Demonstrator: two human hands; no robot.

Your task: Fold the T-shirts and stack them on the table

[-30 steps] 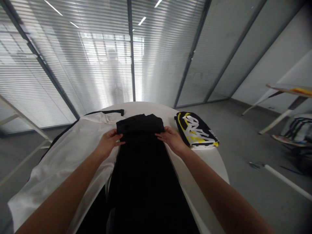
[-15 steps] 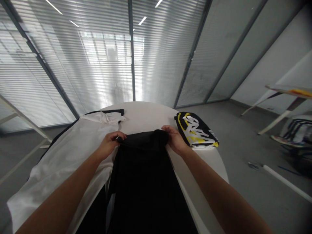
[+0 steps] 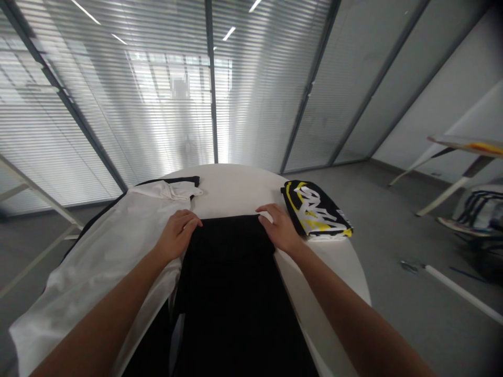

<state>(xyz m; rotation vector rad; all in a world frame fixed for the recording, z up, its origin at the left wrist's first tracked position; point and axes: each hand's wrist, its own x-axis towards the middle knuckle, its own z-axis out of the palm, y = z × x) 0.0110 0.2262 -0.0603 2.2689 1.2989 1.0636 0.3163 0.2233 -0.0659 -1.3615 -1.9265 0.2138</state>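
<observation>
Head view: flat black garment (image 3: 226, 293)

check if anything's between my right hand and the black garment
Nothing visible: the right hand rests directly on the black garment's top corner. The folded black-and-yellow printed cloth lies to the hand's right, not between them.

Both bare arms reach forward and away from the viewer. The left forearm (image 3: 98, 309) rises from about seven o'clock, and the right forearm (image 3: 353, 314) from about five o'clock. The left hand (image 3: 176, 235) sits near eleven o'clock, palm down, with its left fingers (image 3: 186, 221) loosely together and slightly curled. The right hand (image 3: 279, 228) sits near one o'clock, also palm down, with its right fingers (image 3: 267, 209) spread a little and pointing toward ten o'clock. Neither hand is clenched, and the two stay well apart.
</observation>
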